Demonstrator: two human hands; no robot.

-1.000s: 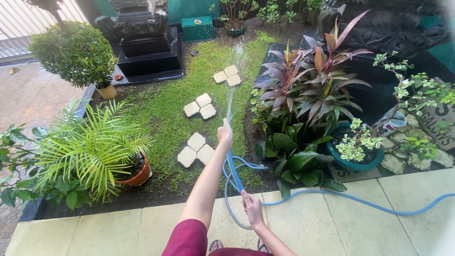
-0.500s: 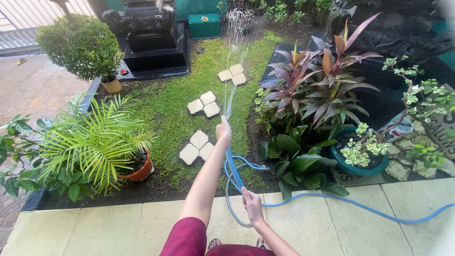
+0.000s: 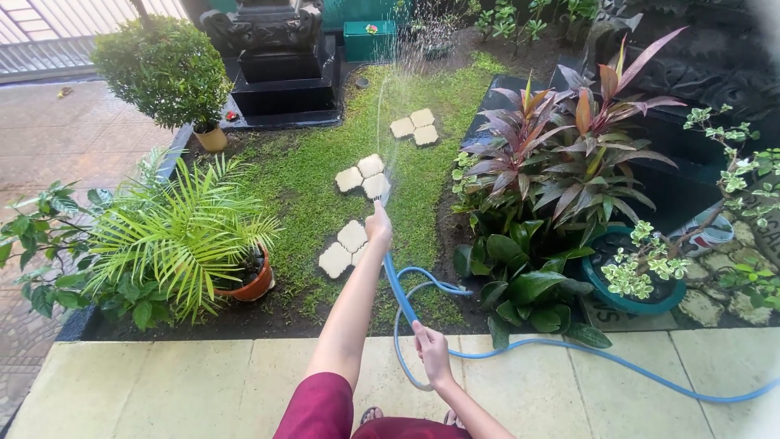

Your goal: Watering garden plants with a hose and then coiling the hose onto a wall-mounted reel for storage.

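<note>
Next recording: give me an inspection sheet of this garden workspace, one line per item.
Surface: pale paved terrace beside a grass bed with stepping stones.
Job's things: blue hose, spraying water toward the far bed.
Clutter: nothing seen.
Hands: left hand grips the hose end, arm outstretched; right hand holds the hose lower down.
Cables: hose loops on the paving and trails off right.
Surroundings: potted palm, red-leaved plant, teal pot, dark stone shrine.

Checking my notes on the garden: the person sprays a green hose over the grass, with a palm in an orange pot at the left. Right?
Not quite: the hose is blue, as the head view shows. The grass and the palm's orange pot at left are right.
</note>
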